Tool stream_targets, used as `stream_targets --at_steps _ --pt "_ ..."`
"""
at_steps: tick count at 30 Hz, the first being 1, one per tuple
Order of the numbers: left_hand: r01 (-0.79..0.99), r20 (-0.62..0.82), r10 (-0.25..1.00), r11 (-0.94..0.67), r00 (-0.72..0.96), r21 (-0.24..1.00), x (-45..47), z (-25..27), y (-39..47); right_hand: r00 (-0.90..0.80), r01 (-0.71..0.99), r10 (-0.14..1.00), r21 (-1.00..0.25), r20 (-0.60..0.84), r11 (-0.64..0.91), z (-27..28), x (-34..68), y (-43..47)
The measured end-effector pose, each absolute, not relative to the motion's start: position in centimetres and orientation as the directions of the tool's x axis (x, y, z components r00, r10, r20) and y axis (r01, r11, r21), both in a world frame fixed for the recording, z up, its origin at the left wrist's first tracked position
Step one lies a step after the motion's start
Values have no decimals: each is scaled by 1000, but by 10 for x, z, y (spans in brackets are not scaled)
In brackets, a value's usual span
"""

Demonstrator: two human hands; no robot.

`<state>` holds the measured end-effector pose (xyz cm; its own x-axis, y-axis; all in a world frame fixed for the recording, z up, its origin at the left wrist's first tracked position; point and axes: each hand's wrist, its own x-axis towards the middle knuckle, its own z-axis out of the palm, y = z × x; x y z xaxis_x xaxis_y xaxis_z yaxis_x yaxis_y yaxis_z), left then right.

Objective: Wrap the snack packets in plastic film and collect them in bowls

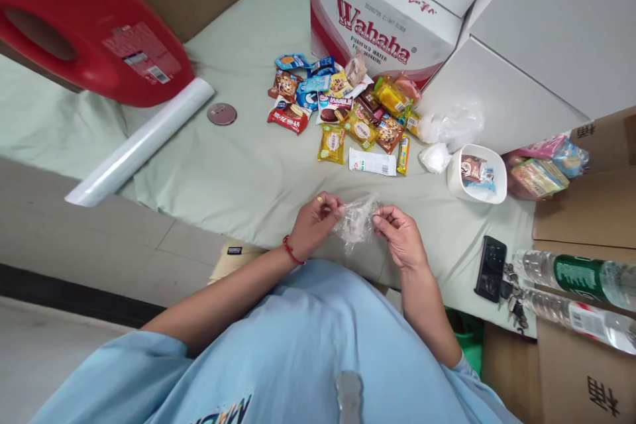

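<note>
A crumpled clear plastic bag is stretched between my two hands near the table's front edge. My left hand pinches its left side, thumb against fingers. On the other side my right hand grips the bag between thumb and fingertips. Beyond them lies a pile of wrapped snacks, with a white packet at its near side. To the right stands a white tub with a few wrapped snacks inside. Bunched clear plastic and a small white wad lie beside the tub.
A white Wahaha carton stands behind the snacks. At left are a red jug, a plastic film roll and a round brown disc. A phone, keys and water bottles lie at right, near cardboard boxes.
</note>
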<state>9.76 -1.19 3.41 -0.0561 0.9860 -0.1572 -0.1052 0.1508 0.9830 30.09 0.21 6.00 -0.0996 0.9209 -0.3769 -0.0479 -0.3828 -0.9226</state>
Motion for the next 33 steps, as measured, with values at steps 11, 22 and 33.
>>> stream_targets --at_steps 11,22,33 --pt "-162 -324 914 291 -245 943 61 12 -9 -67 -203 881 -858 -468 -471 64 282 -7" --pt "177 197 977 -209 87 962 34 9 -11 -160 -390 806 -714 -569 -582 80 275 -1" --pt "360 309 926 -370 216 856 73 -8 -21 -231 -579 840 -624 -492 -525 89 272 -5"
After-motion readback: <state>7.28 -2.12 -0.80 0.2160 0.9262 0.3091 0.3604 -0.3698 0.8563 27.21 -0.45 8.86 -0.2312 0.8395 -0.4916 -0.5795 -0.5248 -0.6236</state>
